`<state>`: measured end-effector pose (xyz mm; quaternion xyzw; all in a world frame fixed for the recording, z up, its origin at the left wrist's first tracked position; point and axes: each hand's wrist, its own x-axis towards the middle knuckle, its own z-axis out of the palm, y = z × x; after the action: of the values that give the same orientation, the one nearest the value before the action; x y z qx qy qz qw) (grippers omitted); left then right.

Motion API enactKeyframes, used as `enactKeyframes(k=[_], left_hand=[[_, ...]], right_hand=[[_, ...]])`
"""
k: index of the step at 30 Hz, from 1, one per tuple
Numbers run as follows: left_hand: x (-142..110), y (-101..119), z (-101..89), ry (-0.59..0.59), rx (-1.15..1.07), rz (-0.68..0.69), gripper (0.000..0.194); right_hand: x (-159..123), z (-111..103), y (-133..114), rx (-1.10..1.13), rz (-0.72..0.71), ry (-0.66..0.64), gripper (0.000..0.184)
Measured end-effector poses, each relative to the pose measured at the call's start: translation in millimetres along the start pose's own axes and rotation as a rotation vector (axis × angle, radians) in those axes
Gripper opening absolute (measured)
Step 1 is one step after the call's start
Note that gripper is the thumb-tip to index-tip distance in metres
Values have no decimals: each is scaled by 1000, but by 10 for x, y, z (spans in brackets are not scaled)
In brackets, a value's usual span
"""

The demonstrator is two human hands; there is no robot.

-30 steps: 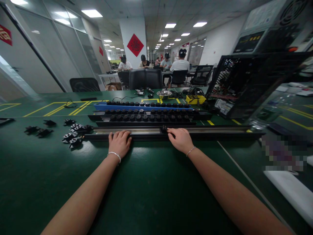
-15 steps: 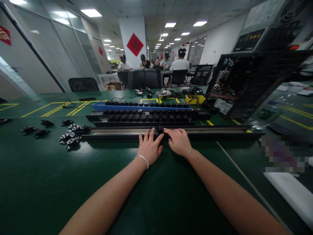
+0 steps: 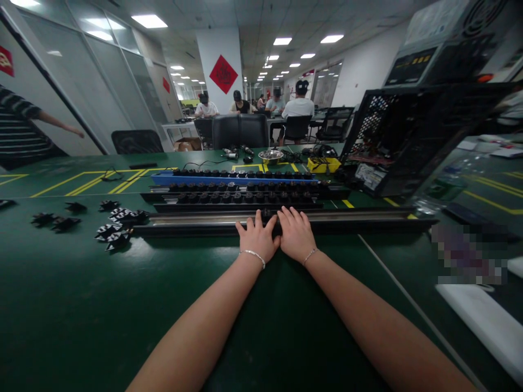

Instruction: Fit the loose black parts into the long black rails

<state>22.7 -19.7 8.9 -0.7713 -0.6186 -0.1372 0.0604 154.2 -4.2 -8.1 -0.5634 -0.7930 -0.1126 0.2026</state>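
A long black rail with a shiny metal channel lies crosswise in front of me. In its channel sits a small black part, partly covered by my fingers. My left hand rests on the rail just left of this part, fingers spread, thumb toward the other hand. Close beside it, my right hand lies over the rail with its fingers stretched out flat. The thumbs of both hands nearly meet below the part. Behind are more black rails and a blue rail, bearing rows of round black parts.
Several loose black star-shaped pieces lie at the left. A metal bowl and a yellow tray with cables stand at the back. An open computer case and a plastic bottle are at the right. A person in a striped top is far left.
My left hand has moved right along the rail to the small black part. My right hand's fingers have gone from pinched at the part to stretched over the rail. A person has appeared at the left.
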Motion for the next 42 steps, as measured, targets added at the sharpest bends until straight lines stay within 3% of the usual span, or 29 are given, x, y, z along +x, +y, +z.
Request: enactKeyframes(k=[14,42], left_hand=[[-31,-102,-56,9,91,-58,57],[-105,-506,-118,17,159,-108,53]], right_hand=[[7,-12,-3,-34,1,-26,60],[21,-10,0,-57,5,-34,59]])
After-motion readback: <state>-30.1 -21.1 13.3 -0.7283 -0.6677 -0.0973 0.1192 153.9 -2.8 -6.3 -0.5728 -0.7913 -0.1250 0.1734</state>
